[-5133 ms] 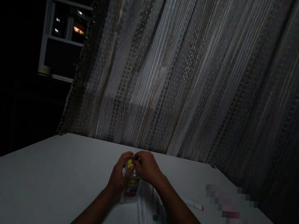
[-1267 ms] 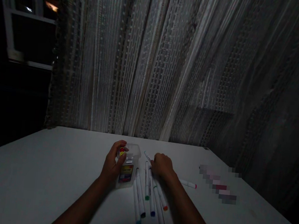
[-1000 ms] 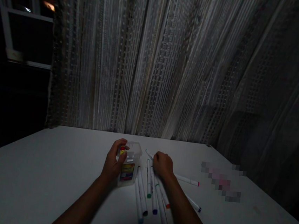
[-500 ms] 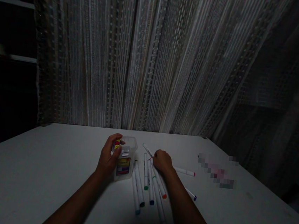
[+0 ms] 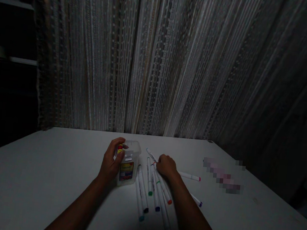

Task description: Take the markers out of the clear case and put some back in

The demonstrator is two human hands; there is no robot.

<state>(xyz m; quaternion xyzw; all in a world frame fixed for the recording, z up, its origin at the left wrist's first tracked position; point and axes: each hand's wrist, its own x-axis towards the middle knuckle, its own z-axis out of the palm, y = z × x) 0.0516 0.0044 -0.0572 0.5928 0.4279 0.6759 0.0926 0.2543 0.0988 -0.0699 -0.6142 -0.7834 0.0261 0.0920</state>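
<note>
My left hand point(image 5: 112, 161) wraps around the left side of a clear plastic container point(image 5: 135, 156), its thumb on the front near a small yellow-and-red piece point(image 5: 120, 148). The container stands upright and bears a colored label point(image 5: 126, 171). To its right, my right hand point(image 5: 166, 165) is closed with fingertips pinched at the upper ends of several white markers, among them an orange-ended marker point(image 5: 166, 194). Which one it grips is partly hidden by the fingers. Nearby lie a green-ended marker point(image 5: 149, 179), a dark-blue-ended marker point(image 5: 156, 198) and a light-blue-ended marker point(image 5: 139, 202).
A pink-ended marker point(image 5: 190, 176) and a purple-ended marker point(image 5: 196, 199) lie right of my right arm. Farther right is a blurred-out pinkish item point(image 5: 220, 175). A patterned curtain point(image 5: 147, 64) hangs behind the white table point(image 5: 57, 156).
Some markers under my right hand have shifted slightly, their near ends a little to the right. My left hand and the container have stayed in place.
</note>
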